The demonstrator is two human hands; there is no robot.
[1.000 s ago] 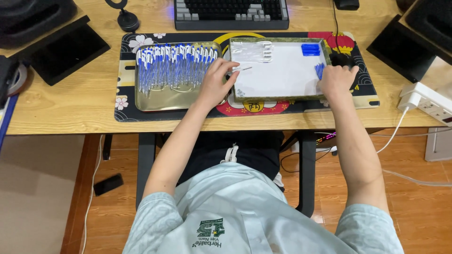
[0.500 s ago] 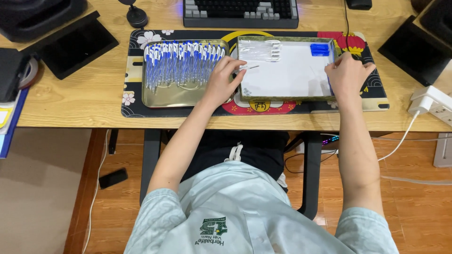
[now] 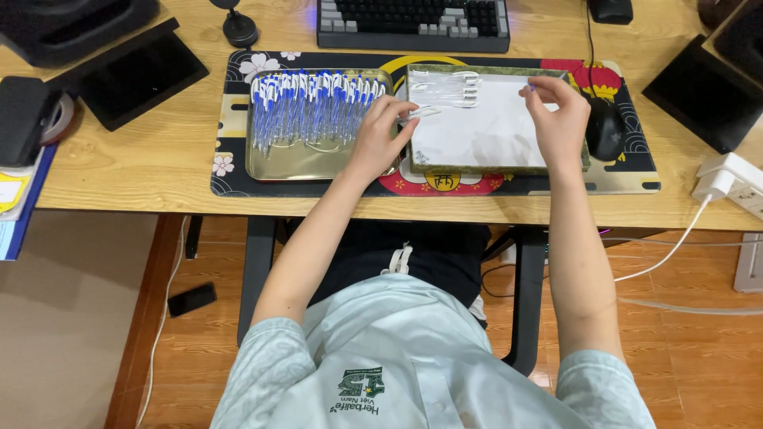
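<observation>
while my left hand (image 3: 380, 135) pinches a clear pen barrel (image 3: 419, 114) at frame centre | right hand (image 3: 556, 119) pinching something small and blue | risk: i nudge the pen row (image 3: 445, 87) on the white tray (image 3: 493, 139)

Both arms reach up from the bottom of the frame toward its upper middle. The left hand (image 3: 380, 140) lies palm-down with fingers curled, pinching at the fingertips. The right hand (image 3: 556, 119) hovers raised, fingers loosely bent, thumb and forefinger pinched.
</observation>
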